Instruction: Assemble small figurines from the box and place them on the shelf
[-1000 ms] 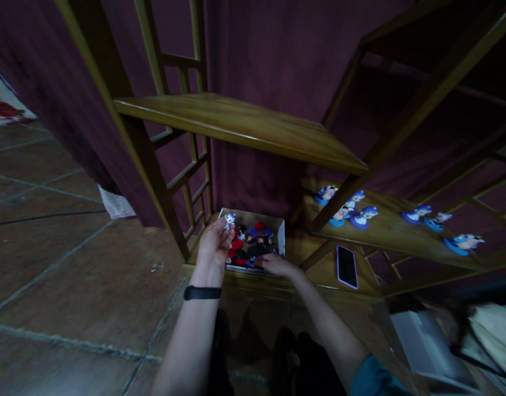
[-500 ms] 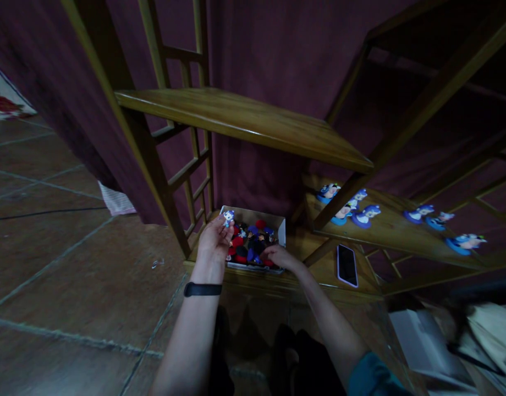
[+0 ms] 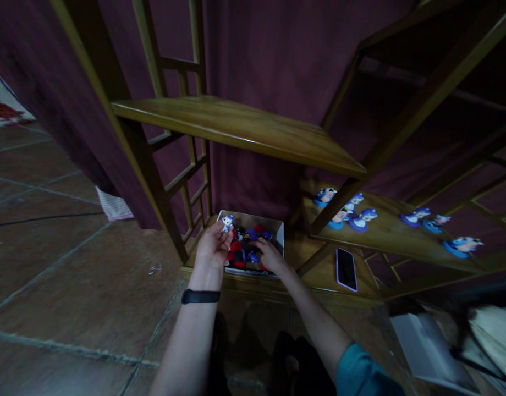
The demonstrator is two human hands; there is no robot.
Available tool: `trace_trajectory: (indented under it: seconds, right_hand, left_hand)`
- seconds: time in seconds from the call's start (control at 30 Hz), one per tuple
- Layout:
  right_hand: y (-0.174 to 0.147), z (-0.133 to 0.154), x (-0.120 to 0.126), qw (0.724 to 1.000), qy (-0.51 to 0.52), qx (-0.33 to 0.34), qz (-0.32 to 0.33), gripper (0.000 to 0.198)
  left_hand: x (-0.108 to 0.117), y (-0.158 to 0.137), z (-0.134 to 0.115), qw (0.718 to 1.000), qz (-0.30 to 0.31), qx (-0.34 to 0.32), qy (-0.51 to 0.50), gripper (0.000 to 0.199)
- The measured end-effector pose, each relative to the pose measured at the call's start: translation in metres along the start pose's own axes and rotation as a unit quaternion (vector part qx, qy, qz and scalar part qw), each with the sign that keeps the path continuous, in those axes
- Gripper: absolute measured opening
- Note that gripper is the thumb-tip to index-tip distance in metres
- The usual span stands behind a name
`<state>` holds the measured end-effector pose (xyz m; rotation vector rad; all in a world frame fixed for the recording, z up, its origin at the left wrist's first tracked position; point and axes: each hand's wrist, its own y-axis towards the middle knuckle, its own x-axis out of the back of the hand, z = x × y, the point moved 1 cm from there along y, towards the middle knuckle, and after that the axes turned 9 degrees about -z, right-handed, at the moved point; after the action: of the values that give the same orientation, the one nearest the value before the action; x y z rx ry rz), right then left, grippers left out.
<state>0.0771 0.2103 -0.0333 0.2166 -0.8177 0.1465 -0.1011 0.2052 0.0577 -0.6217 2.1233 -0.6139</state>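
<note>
Between the fingers of my left hand [image 3: 214, 245] is a small white and purple figurine [image 3: 227, 223], held upright over the left side of an open cardboard box [image 3: 280, 236]. Red, black and blue figurine parts [image 3: 238, 255] lie jumbled inside the box. My right hand [image 3: 269, 256] reaches down into the box at its right half, fingers stretched toward the loose parts. Its fingertips are among them, and no held piece shows; whether they touch one I cannot make out.
The box rests on the low board of a wooden shelf unit [image 3: 245, 129]. A phone [image 3: 346, 269] lies to its right. Several figurines on blue and purple bases, such as one figurine [image 3: 363, 219], stand on the right shelf. A dark red curtain [image 3: 261, 66] hangs behind.
My right hand has moved left and slightly up, further over the middle of the box. My left hand keeps holding the figurine. The view has shifted slightly.
</note>
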Motion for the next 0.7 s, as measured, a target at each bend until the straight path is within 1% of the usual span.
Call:
trace_trajectory:
  seconds: [0.03, 0.1, 0.17, 0.23, 0.3, 0.37, 0.4, 0.43, 0.47, 0.53, 0.57, 0.63, 0.7]
  right_hand:
    - [0.001, 0.004, -0.003, 0.999, -0.012, 0.031, 0.016, 0.052]
    - [0.001, 0.012, -0.010, 0.996, -0.040, 0.069, 0.044, 0.049]
    - [0.001, 0.018, -0.015, 0.993, -0.073, 0.067, 0.062, 0.043]
    - [-0.001, 0.020, -0.015, 0.993, -0.097, 0.036, 0.057, 0.036]
    - [-0.003, 0.017, -0.011, 0.996, -0.091, -0.009, 0.023, 0.026]
    - [-0.007, 0.012, -0.006, 0.996, -0.037, -0.070, -0.028, 0.017]
    - [-0.009, 0.008, -0.003, 0.992, 0.012, -0.111, -0.051, 0.014]
    - [-0.012, 0.006, -0.001, 0.982, 0.076, -0.154, -0.075, 0.012]
    - [-0.015, 0.004, 0.002, 0.964, 0.151, -0.196, -0.096, 0.012]
    - [-0.023, 0.004, 0.008, 0.909, 0.298, -0.265, -0.124, 0.018]
    - [-0.028, 0.007, 0.012, 0.882, 0.355, -0.280, -0.133, 0.023]
    - [-0.037, 0.014, 0.022, 0.842, 0.428, -0.294, -0.149, 0.032]
    - [-0.045, 0.023, 0.031, 0.816, 0.469, -0.295, -0.165, 0.035]
  left_hand:
    - [0.000, -0.001, 0.001, 1.000, 0.001, 0.000, 0.000, 0.009]
    - [-0.001, -0.001, 0.002, 1.000, 0.003, 0.000, 0.000, 0.009]
    - [-0.001, 0.000, 0.004, 1.000, 0.009, -0.001, 0.000, 0.009]
    - [0.000, 0.002, 0.005, 1.000, 0.017, -0.003, 0.001, 0.010]
    - [0.001, 0.005, 0.006, 1.000, 0.024, -0.004, 0.001, 0.012]
    - [0.001, 0.008, 0.008, 1.000, 0.031, -0.006, -0.001, 0.014]
    - [0.001, 0.008, 0.010, 0.999, 0.035, -0.006, -0.002, 0.015]
    - [0.001, 0.008, 0.012, 0.999, 0.041, -0.005, 0.002, 0.016]
    - [0.000, 0.008, 0.016, 0.999, 0.048, -0.002, 0.010, 0.017]
    - [-0.002, 0.005, 0.025, 0.997, 0.066, 0.007, 0.044, 0.019]
    - [-0.002, 0.002, 0.031, 0.995, 0.076, 0.009, 0.066, 0.020]
    - [-0.004, -0.003, 0.042, 0.989, 0.098, 0.007, 0.110, 0.022]
    - [-0.006, -0.009, 0.054, 0.985, 0.113, -0.002, 0.134, 0.022]
